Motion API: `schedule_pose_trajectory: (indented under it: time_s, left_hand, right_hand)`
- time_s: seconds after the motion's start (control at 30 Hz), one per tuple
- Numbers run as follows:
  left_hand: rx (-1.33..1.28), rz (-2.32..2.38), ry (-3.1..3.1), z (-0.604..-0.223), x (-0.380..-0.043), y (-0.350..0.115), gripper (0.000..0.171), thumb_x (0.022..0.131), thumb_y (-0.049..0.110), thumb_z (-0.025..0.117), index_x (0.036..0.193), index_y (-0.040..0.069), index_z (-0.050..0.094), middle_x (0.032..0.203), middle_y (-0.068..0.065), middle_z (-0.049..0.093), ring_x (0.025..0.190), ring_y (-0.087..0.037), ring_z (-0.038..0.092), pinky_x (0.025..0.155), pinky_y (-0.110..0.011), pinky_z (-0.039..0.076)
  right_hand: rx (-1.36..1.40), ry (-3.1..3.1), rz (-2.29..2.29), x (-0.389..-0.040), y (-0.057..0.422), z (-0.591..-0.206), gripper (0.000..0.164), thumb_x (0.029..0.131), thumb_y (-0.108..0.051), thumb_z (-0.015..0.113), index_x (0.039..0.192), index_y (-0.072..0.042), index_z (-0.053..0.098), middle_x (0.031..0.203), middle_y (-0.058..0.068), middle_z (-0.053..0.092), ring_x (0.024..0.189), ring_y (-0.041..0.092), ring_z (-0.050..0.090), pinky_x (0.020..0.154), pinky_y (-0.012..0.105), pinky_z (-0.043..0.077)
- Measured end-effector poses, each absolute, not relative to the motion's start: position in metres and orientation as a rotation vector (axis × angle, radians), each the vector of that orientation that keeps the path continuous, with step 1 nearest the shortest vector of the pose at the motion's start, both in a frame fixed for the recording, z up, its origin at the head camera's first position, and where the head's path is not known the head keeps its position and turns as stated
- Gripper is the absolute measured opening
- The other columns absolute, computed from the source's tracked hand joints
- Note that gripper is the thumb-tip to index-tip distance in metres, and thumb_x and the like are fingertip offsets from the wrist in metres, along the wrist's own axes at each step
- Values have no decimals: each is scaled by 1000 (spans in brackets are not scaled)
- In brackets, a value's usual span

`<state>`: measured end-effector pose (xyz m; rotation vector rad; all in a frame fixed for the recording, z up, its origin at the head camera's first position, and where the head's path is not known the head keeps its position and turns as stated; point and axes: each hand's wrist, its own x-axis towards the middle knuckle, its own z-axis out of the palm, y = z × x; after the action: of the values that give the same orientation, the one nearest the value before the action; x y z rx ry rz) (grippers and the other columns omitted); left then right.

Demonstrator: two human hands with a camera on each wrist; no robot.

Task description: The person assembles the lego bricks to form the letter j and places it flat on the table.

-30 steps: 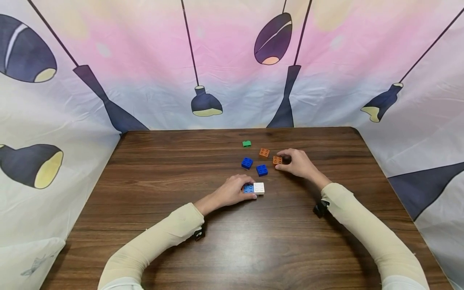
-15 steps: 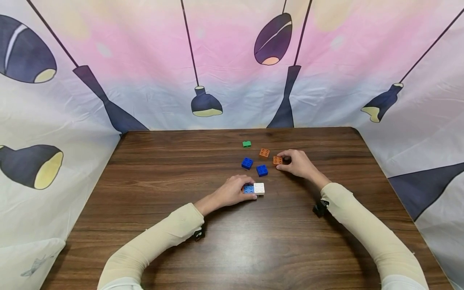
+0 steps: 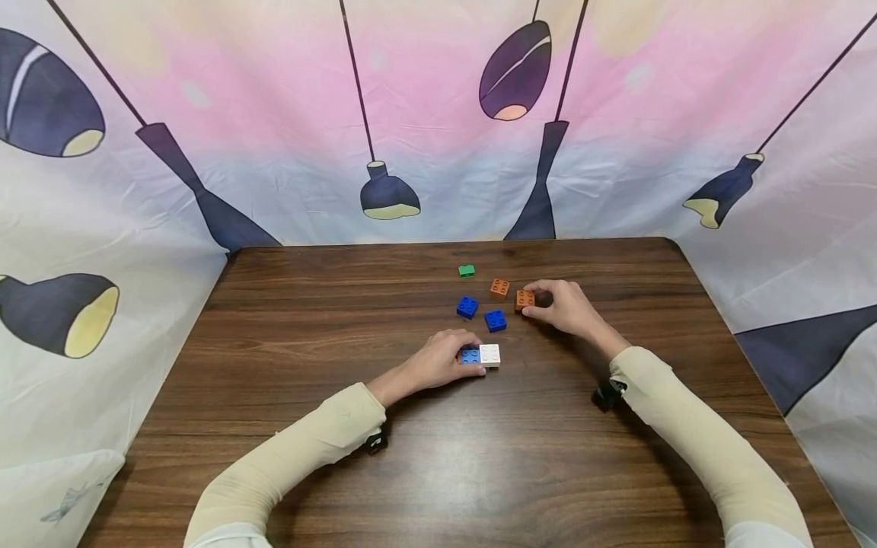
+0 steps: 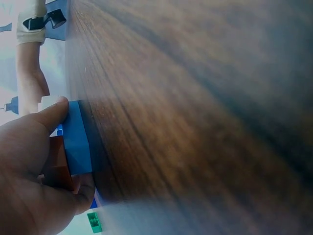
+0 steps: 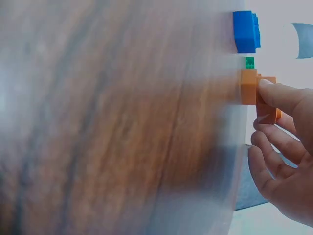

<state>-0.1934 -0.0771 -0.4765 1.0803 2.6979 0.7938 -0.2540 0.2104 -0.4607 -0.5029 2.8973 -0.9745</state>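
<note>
One orange brick [image 3: 525, 300] is pinched by its sides between thumb and finger of the right hand [image 3: 565, 306]; the right-wrist view suggests it is clear of the tabletop [image 3: 329, 304]. That grip looks sound, since the studs are bare; a level, straight rise should spare the second orange brick [image 3: 499, 288] at ten o'clock and the near blue brick [image 3: 495, 320] at eight. Between seven and eight, the left hand [image 3: 445, 356] grips the build [image 3: 470, 357], its white end [image 3: 489, 355] pointing to three o'clock; light, even pressure ought to steady it. Farther out lie the far blue brick [image 3: 467, 307] at nine and the green brick [image 3: 467, 271] at ten.

The left palm covers much of the build's orange part [image 4: 57, 164], so how its pieces join is unclear. The right index fingertip is hidden behind its brick, and both wrist views blur the wood grain.
</note>
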Motion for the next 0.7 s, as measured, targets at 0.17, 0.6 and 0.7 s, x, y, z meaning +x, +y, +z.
schedule_pose_trajectory:
  time_s: [0.17,0.6,0.7]
  left_hand:
    - [1078,800,2698,-476,-193,-77,44,91,35,79,122,6,69,116,-7,72,101,-18,65,85,-37,52]
    - [1081,802,2703,-476,-193,-78,41,90,34,80,119,7,70,111,-5,72,94,-15,63,79,-33,50]
    - [1073,798,2695,-476,-194,-77,42,91,35,80,120,6,69,114,-6,71,98,-16,64,82,-36,51]
  right_hand:
    - [-512,2917,-999,-246,208,-454,44,91,-28,80,130,-9,69,123,15,71,113,34,65,93,52,51]
    - [-624,2944,-1075,-220,195,-434,43,90,-27,81,129,-11,70,113,11,73,93,24,70,79,44,57]
    - [-683,2952,-1079,-213,190,-431,43,90,-27,81,128,-11,71,115,10,73,96,25,70,79,44,57]
